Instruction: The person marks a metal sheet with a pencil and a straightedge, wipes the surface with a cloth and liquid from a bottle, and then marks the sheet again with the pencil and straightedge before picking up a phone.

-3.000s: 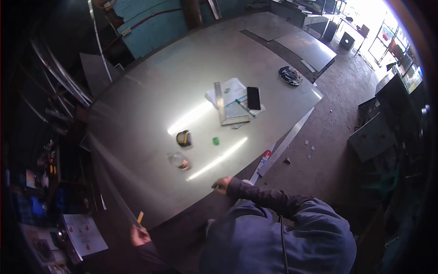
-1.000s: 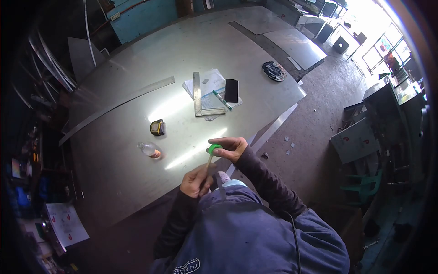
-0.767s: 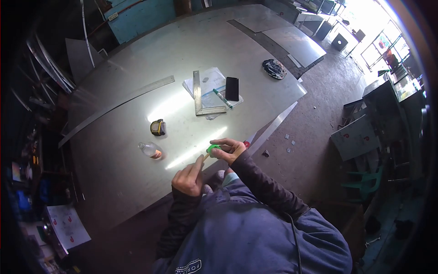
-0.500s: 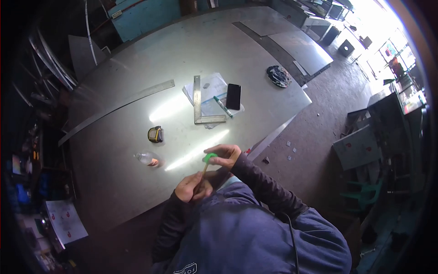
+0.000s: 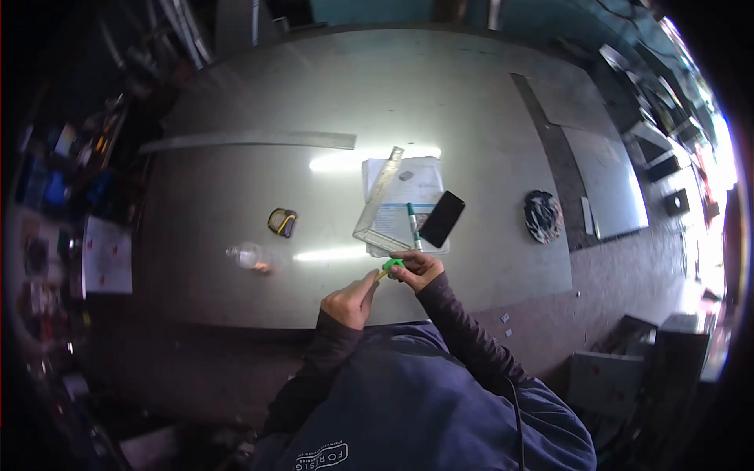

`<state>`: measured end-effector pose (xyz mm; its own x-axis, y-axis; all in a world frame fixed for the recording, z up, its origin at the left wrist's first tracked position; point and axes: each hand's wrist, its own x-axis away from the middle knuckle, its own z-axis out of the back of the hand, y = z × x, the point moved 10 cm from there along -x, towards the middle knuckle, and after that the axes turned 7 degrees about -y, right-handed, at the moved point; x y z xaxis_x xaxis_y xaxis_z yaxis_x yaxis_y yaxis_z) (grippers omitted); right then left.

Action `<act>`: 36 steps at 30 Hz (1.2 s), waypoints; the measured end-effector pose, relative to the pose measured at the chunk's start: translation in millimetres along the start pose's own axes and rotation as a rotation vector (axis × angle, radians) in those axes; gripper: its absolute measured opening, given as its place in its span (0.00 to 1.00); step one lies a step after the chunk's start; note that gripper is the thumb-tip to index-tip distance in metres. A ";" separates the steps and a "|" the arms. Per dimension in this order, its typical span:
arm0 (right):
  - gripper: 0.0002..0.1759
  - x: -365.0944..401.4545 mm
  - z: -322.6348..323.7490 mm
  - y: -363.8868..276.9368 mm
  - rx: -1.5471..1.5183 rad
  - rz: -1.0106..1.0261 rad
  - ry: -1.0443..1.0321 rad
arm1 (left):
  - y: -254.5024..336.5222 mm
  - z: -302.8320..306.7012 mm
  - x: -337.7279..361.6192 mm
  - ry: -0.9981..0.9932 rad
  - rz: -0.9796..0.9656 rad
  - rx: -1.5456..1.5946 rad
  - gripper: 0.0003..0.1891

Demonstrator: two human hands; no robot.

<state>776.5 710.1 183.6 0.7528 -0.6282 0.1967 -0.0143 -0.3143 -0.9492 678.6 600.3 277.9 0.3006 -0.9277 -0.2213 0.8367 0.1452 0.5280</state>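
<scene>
Just in front of my body, over the near edge of the metal table [image 5: 228,298], both hands meet at one small item. My right hand [image 5: 420,271] pinches a small green object [image 5: 393,267]. A thin yellowish stick [image 5: 381,275] runs from it into the fingers of my left hand [image 5: 350,302], which are closed on it. Right beyond the hands lie a metal square [image 5: 382,188], printed papers [image 5: 424,177], a green marker [image 5: 413,224] and a black phone [image 5: 443,219].
A tape measure [image 5: 283,222] and a clear bottle [image 5: 250,257] are on the left. A long metal strip [image 5: 275,140] lies farther back. At the right are a dark bundled object [image 5: 543,217] and a metal sheet [image 5: 609,184].
The view has turned, so the table looks straighter. Both hands have moved forward, closer to the papers and the metal square, still holding the green object and stick.
</scene>
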 end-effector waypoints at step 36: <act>0.54 -26.9 218.7 72.5 0.554 -0.596 1.158 | -323.7 115.1 192.8 0.361 0.683 0.437 0.10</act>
<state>899.1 859.8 55.8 -0.4076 -0.8076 0.4261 0.5697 -0.5896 -0.5726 412.9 334.9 158.7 0.8580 -0.5111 0.0502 0.1950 0.4146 0.8889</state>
